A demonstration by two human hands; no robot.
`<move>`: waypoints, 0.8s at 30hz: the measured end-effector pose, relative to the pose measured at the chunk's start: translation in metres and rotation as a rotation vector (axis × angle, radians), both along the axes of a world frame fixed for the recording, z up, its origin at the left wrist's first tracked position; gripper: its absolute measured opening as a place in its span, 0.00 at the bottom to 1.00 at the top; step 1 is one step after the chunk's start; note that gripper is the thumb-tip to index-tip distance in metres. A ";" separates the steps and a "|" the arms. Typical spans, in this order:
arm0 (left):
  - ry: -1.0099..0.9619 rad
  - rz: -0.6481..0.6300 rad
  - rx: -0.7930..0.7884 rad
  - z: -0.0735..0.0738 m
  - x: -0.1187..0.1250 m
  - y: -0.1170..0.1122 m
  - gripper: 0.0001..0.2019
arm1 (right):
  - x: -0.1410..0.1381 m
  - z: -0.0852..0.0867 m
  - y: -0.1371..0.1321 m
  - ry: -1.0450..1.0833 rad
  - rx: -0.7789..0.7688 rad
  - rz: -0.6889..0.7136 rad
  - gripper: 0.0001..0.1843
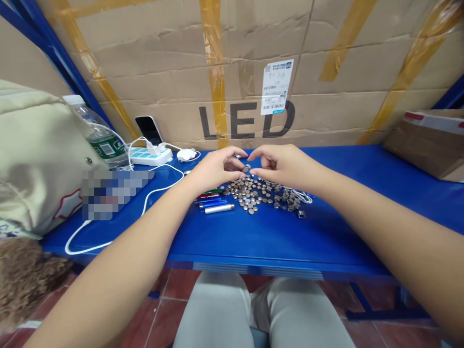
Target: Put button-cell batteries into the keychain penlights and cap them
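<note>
My left hand (220, 169) is over the near-left part of a pile of small round silvery discs (251, 195) that look like button cells. Its thumb and fingers close around a small shiny metal piece (247, 168). Facing it from the right, my right hand (279, 163) has its thumb and index finger apart, with the other fingers curled and nothing visible between them. Small metal clip-like pieces (289, 199) lie to the right of the discs. Left of the pile are several slim metal tubes, including a silver tube (219, 209) and a blue tube (212, 203).
A large cardboard box (166, 63) stands behind the blue table (253, 241). At left are a bag (36, 145), a water bottle (105, 145), a power strip (150, 156), a phone (148, 129) and a white cable (155, 191). A smaller box (424, 142) sits at right.
</note>
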State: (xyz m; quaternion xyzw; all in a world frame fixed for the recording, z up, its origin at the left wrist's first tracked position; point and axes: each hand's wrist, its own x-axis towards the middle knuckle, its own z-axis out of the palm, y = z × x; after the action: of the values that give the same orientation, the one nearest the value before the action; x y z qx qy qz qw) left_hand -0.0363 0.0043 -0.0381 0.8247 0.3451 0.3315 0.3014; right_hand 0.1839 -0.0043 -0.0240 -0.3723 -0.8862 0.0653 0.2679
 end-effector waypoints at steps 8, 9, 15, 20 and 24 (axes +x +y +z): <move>0.092 0.073 0.085 -0.001 -0.004 0.003 0.17 | 0.004 0.000 -0.001 -0.356 -0.250 0.052 0.11; 0.096 0.071 0.088 -0.001 -0.004 0.002 0.17 | 0.003 -0.001 -0.001 -0.364 -0.240 0.075 0.13; 0.101 0.073 0.088 0.001 -0.002 0.000 0.17 | -0.002 -0.006 -0.001 -0.389 -0.243 0.041 0.16; 0.088 0.063 0.089 0.000 -0.002 0.001 0.16 | -0.002 -0.005 -0.001 -0.386 -0.264 0.010 0.12; 0.093 0.063 0.092 0.001 -0.002 0.001 0.15 | -0.003 -0.005 -0.001 -0.381 -0.256 0.027 0.12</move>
State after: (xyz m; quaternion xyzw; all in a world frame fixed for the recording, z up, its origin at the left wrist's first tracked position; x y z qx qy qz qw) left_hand -0.0385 0.0053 -0.0375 0.8409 0.3689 0.3176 0.2364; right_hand 0.1809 -0.0050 -0.0292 -0.3968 -0.9102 0.1093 0.0455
